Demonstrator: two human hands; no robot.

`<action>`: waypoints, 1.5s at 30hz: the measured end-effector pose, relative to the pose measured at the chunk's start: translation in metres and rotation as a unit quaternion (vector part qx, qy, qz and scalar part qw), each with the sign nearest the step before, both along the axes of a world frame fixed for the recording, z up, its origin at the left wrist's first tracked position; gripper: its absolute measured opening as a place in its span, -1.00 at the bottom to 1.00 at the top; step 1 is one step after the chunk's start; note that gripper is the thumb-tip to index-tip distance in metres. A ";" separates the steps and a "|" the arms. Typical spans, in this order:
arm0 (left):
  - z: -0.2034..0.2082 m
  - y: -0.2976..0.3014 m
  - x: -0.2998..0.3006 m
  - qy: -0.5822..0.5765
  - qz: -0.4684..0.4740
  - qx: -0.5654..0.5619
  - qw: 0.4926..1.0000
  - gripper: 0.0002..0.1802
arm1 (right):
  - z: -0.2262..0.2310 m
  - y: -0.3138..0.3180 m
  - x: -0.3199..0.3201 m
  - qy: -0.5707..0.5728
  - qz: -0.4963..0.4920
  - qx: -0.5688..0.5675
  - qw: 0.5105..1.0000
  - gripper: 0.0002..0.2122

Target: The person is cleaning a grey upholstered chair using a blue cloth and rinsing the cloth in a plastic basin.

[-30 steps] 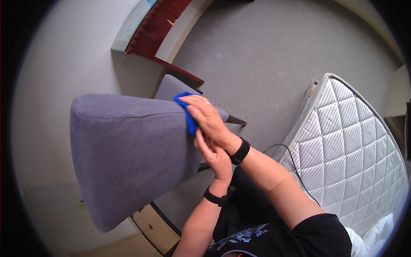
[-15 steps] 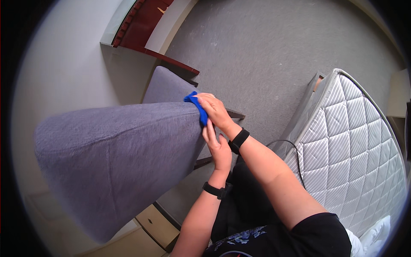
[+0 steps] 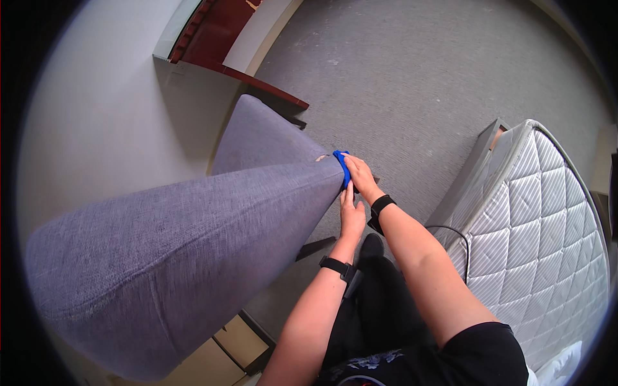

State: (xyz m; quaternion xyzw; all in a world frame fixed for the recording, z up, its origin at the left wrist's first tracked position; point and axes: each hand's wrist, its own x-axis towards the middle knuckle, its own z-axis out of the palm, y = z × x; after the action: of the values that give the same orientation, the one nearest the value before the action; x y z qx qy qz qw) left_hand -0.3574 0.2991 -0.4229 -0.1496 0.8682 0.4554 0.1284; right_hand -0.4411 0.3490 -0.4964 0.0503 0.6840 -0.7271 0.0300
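Note:
A blue cloth (image 3: 343, 168) lies against the near end of the grey-purple upholstered chair back (image 3: 193, 231), next to a small pale mark on the fabric. My right hand (image 3: 362, 178) presses the cloth onto that edge, its fingers folded over it. Just below, my left hand (image 3: 351, 212) has its fingers stretched upward, their tips at the cloth's lower end and the chair's edge. Part of the cloth is hidden under my right hand. Behind, the chair's seat (image 3: 257, 135) shows in the same fabric.
A bare quilted mattress (image 3: 534, 219) on a bed frame stands to the right, with a dark cable (image 3: 465, 248) beside it. Grey carpet (image 3: 399, 71) covers the floor. Dark red furniture (image 3: 257, 82) stands against the white wall (image 3: 96, 122). Pale drawers (image 3: 238, 341) sit at lower left.
Both hands and the cloth have moved along the chair edge toward its near end, rightward in view. The pale mark by the cloth now shows. The view has shifted slightly.

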 end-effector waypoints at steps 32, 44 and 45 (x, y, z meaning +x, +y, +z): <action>0.287 0.041 0.090 0.532 0.112 -0.137 0.828 -0.52 | 0.357 0.054 0.121 0.329 0.043 -0.118 0.936 -0.55; 0.210 0.020 0.069 0.443 0.091 -0.175 0.875 -0.56 | 0.266 0.013 0.084 0.296 -0.080 -0.013 0.952 -0.58; 0.203 0.019 0.068 0.438 0.087 -0.180 0.876 -0.56 | 0.260 0.011 0.083 0.289 -0.091 0.000 0.953 -0.58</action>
State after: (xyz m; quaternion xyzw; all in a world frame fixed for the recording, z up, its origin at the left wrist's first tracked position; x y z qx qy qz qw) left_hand -0.2893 0.3177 -0.2201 -0.0304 0.8860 0.3196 -0.3346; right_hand -0.3576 0.3603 -0.2361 -0.0998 0.6560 -0.7104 -0.2348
